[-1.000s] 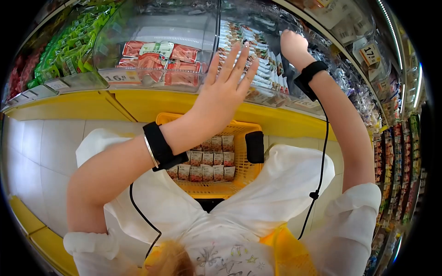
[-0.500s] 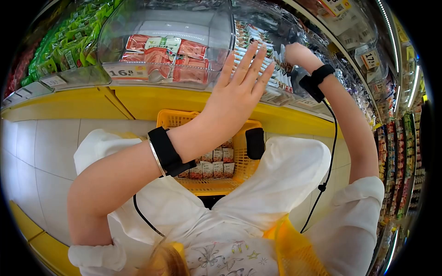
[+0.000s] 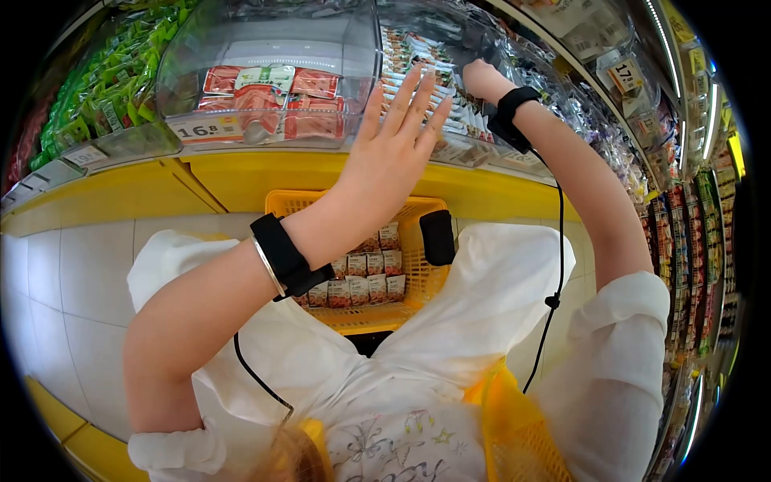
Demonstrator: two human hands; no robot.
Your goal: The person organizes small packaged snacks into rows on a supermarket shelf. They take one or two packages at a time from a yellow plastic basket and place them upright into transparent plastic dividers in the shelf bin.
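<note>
My left hand [image 3: 399,132] is open, its fingers spread over the front of a clear bin and the white-striped snack packets [image 3: 438,88] lined up in rows inside. Nothing is in its grasp. At the right side of these rows, my right hand [image 3: 484,80] reaches into the bin with its fingers curled. Its fingertips are turned away, so anything within them is hidden. Below my left forearm, a yellow shopping basket [image 3: 436,283] stands between my knees, with several small packets [image 3: 369,287] set in rows inside it.
Left of the striped packets is a clear bin with red packets [image 3: 317,116] and a price tag [image 3: 205,128]. Green packets [image 3: 120,88] fill the far left. More wrapped goods [image 3: 606,149] lie along the right. A yellow shelf base [image 3: 241,178] runs behind the basket.
The view has shifted slightly, so shelf, basket and both hands sit further left and higher. My left hand stays spread over the packets; my right hand remains curled in the bin.
</note>
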